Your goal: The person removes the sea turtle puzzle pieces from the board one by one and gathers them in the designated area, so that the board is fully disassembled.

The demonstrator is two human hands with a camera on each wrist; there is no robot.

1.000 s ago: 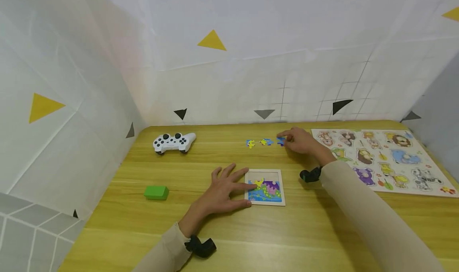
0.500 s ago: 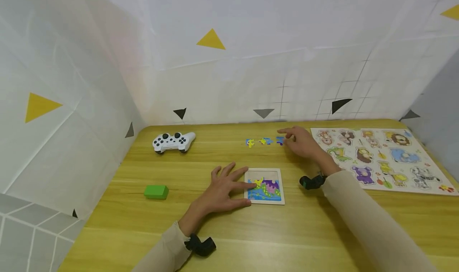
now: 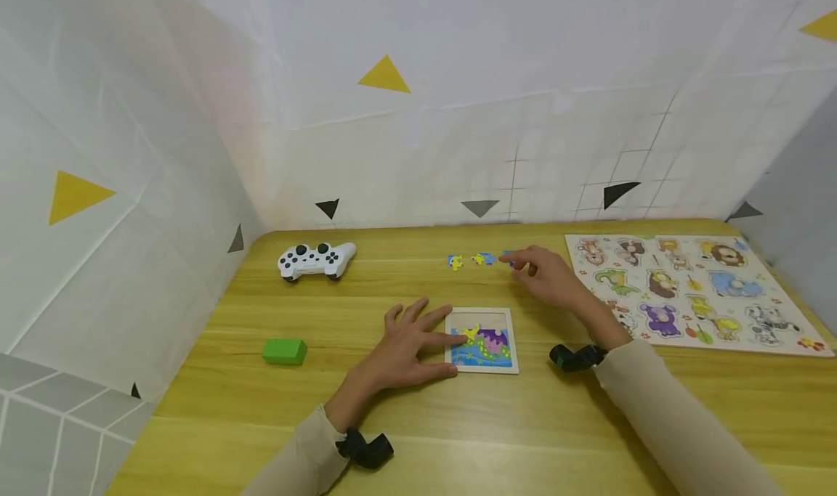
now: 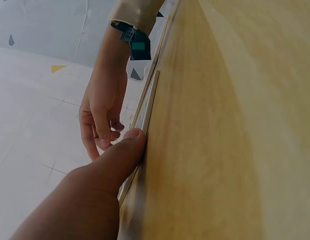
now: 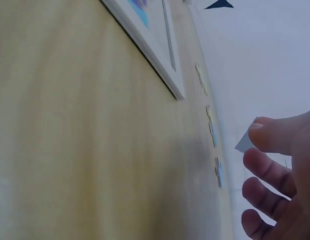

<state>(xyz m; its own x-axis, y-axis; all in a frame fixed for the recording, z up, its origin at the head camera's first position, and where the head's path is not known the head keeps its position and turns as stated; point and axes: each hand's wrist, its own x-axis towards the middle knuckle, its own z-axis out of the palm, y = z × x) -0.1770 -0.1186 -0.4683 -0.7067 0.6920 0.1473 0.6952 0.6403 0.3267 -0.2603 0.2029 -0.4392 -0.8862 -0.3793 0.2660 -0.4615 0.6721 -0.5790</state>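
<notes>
My left hand lies spread at the left side of a small white-framed jigsaw puzzle, fingers mostly straight. One finger reaches over the picture, and the thumb touches the frame's edge in the left wrist view. Purple, blue and yellow pieces fill its lower part; the upper part shows bare backing. Behind it lie three loose pieces in a row: a left piece, a middle piece and a right piece. My right hand hovers by the right piece, index finger extended, others loosely curled, holding nothing. That finger partly hides the piece in the head view.
A white game controller rests at the back left, with a green block nearer on that side. On the right lies a large animal puzzle board. A white sheeted wall stands behind the wooden table.
My right hand first lifts off the right piece, then shifts slightly towards me, its index finger now in front of that piece. My left hand stays on the frame.
</notes>
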